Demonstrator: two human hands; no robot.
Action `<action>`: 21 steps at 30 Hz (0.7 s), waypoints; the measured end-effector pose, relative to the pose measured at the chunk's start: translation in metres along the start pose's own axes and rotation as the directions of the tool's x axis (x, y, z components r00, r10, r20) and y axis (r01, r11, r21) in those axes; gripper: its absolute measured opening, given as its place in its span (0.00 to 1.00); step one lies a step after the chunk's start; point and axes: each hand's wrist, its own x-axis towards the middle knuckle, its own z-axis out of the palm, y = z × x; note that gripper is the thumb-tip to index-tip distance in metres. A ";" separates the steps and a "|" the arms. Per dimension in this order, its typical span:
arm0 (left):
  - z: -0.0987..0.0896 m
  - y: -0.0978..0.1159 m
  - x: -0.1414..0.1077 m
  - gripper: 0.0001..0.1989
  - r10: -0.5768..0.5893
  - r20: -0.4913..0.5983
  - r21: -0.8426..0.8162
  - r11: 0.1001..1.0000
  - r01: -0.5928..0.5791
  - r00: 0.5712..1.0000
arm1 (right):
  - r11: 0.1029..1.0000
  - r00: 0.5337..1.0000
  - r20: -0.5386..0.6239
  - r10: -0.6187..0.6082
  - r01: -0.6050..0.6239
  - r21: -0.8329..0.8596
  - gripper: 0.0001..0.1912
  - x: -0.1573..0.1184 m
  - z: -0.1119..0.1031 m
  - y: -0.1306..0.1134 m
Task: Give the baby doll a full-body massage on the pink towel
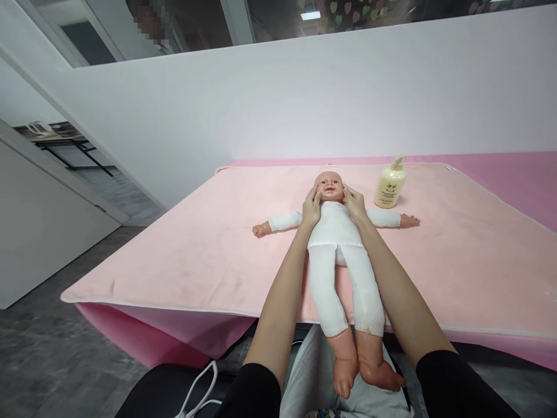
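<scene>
A baby doll (335, 226) with a white cloth body lies face up on a pink blanket (209, 244), arms spread to the sides. Its lower legs and feet reach past the near edge of the blanket. My left hand (311, 206) cups the left side of the doll's face in the head view, fingers curved along the cheek. On the opposite cheek, my right hand (354, 204) does the same, so the head sits between both hands. Some fingertips are partly hidden against the doll's head. A pale yellow pump bottle (389, 184) stands to the right of the head.
Behind the table runs a white partition (304, 104) with a window above it. Pink cloth (165, 337) hangs at the near left edge. Below are a white cable (200, 395) and a dark seat (152, 392). A person is partly visible through the window.
</scene>
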 end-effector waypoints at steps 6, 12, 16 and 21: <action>0.000 -0.002 0.001 0.28 -0.027 -0.021 -0.002 1.000 0.027 0.999 | 0.999 0.998 -0.050 0.040 -0.039 0.013 0.26 -0.001 0.003 -0.005; 0.002 -0.003 0.000 0.26 -0.036 -0.049 0.002 0.999 0.036 0.998 | 0.998 0.994 -0.093 0.060 -0.060 0.004 0.21 -0.005 0.006 -0.015; 0.002 0.000 -0.003 0.24 -0.066 -0.078 0.001 0.998 0.067 0.995 | 0.997 0.991 -0.134 0.022 -0.031 -0.068 0.18 -0.012 0.006 -0.026; -0.001 0.008 -0.011 0.24 -0.069 -0.124 0.077 0.994 0.079 0.990 | 0.972 0.980 -0.195 -0.044 -0.003 -0.235 0.19 -0.021 0.009 -0.037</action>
